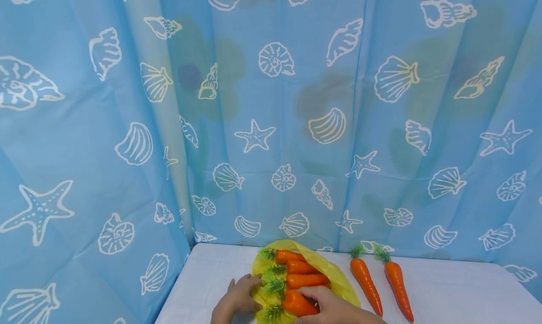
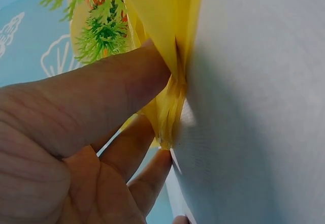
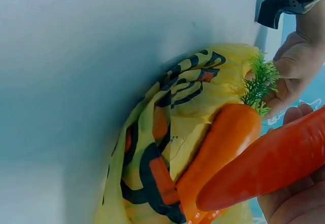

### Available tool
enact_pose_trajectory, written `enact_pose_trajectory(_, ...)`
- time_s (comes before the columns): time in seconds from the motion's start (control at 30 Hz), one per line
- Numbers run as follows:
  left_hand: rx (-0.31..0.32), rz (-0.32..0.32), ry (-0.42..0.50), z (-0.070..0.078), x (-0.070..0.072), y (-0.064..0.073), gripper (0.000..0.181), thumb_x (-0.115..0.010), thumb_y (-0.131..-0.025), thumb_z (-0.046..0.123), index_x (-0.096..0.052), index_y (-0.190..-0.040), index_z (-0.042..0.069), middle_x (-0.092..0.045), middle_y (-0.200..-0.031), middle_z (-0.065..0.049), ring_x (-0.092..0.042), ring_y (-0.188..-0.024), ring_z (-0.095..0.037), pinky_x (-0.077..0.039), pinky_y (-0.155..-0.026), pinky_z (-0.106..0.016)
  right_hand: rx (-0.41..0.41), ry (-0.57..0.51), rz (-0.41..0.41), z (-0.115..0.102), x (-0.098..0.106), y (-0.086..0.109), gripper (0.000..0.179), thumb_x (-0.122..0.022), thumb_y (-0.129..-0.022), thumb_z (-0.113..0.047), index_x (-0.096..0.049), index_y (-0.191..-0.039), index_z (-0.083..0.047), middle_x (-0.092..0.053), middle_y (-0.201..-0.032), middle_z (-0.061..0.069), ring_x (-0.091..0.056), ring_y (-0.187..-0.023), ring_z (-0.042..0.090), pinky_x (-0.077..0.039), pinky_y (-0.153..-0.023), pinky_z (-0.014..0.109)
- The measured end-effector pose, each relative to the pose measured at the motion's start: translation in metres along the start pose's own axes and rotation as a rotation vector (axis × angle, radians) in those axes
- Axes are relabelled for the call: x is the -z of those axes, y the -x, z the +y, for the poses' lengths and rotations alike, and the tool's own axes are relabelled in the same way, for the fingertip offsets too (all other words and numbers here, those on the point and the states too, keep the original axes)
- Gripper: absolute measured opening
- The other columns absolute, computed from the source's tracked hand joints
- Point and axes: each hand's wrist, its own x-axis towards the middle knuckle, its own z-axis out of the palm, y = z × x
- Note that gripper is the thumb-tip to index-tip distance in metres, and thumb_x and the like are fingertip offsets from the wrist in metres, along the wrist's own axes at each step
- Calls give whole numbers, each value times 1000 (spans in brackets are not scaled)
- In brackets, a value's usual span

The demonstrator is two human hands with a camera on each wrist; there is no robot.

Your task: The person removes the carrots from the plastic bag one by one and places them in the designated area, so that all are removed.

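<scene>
A yellow plastic bag (image 1: 345, 279) lies on the table with several orange toy carrots (image 1: 308, 280) in a row on it, their green tops toward the left. At the bag's left edge is my left hand (image 1: 240, 296). The left wrist view shows its thumb and fingers pinching the gathered yellow plastic (image 2: 170, 99). My right hand (image 1: 328, 306) grips a carrot (image 3: 269, 158) at the near end of the row. In the right wrist view this carrot is held over another carrot (image 3: 223, 142) lying on the bag, which has dark printing.
Two more carrots, one (image 1: 366, 286) beside the other (image 1: 399, 290), lie on the white tabletop (image 1: 461, 291) right of the bag. A blue curtain (image 1: 275, 150) with white shell prints hangs behind the table and along its left side.
</scene>
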Motion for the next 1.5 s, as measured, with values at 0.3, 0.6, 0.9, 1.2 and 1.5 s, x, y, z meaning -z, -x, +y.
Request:
enact_pose_trajectory(0.3,-3,8,-2,-12,-5,-6,49,-82,-77,20,-67,-124,21,-52,-148,-11,-35,-141,-47,-9,-111,-78,-79,-15,57,-3,2,2,38,-64,-96,-33,-61,-130,-16,-67,-112,-1,-62,-92,10,-53,-77,21)
enact_pose_trajectory(0.6,3,-8,21,5,0,2,47,-80,-79,13,-67,-124,14,-51,-147,-16,-33,-140,-50,-7,-109,-80,-131,-16,89,1,8,11,40,-61,-98,-36,-60,-130,-13,-67,-107,3,-63,-86,13,-52,-71,24)
enact_pose_trajectory(0.9,14,-1,28,-2,-3,-1,49,-81,-78,19,-67,-125,19,-50,-149,-13,-31,-142,-48,-5,-111,-78,-191,31,151,2,18,23,43,-61,-98,-36,-58,-131,-9,-66,-103,1,-61,-79,14,-51,-64,26)
enact_pose_trajectory(1.2,19,-13,16,3,1,5,50,-80,-78,14,-66,-127,16,-49,-150,-14,-31,-142,-49,-4,-110,-79,-269,82,189,8,22,35,55,-59,-98,-40,-50,-139,-4,-65,-116,5,-61,-93,17,-55,-80,33)
enact_pose_trajectory(1.5,-2,10,-3,5,0,4,48,-80,-78,12,-67,-124,15,-49,-149,-16,-32,-141,-51,-5,-109,-80,-332,135,250,7,30,46,69,-59,-95,-49,-45,-143,0,-65,-124,8,-61,-102,19,-53,-93,52)
